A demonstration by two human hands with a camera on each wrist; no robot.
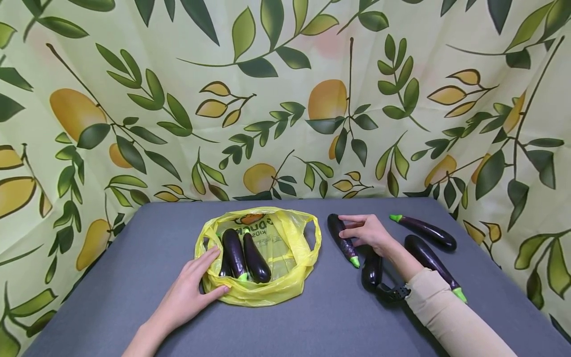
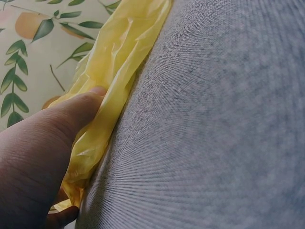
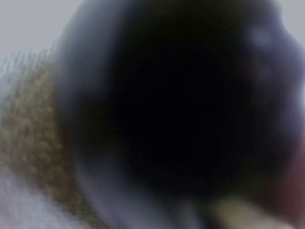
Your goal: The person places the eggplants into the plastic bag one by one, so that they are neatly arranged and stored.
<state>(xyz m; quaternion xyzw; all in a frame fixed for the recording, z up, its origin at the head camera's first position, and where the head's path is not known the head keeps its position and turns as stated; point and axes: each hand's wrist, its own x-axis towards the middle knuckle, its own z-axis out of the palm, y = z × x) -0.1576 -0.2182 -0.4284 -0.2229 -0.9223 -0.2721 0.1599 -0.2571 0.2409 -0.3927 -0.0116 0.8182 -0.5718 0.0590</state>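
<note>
A yellow plastic bag (image 1: 285, 292) lies with its mouth wide, several dark eggplants (image 1: 256, 260) inside it. My left hand (image 1: 192, 287) holds the bag's left side, the thumb along its front and the fingers at the rim. In the left wrist view the thumb (image 2: 78, 112) presses against the crinkled plastic (image 2: 114, 90). To the right of the bag my right hand (image 1: 368, 233) grips an eggplant (image 1: 346, 247) across its upper half, its green stem end towards me. A blurred dark shape (image 3: 186, 100) fills most of the right wrist view.
Two more eggplants, one farther back (image 1: 428, 233) and one nearer (image 1: 432, 265), lie to the right of my right forearm. A glossy dark rounded shape (image 1: 371, 271) shows beneath the right wrist. Behind the grey table (image 1: 312, 327) hangs a leaf-and-fruit patterned cloth (image 1: 285, 124).
</note>
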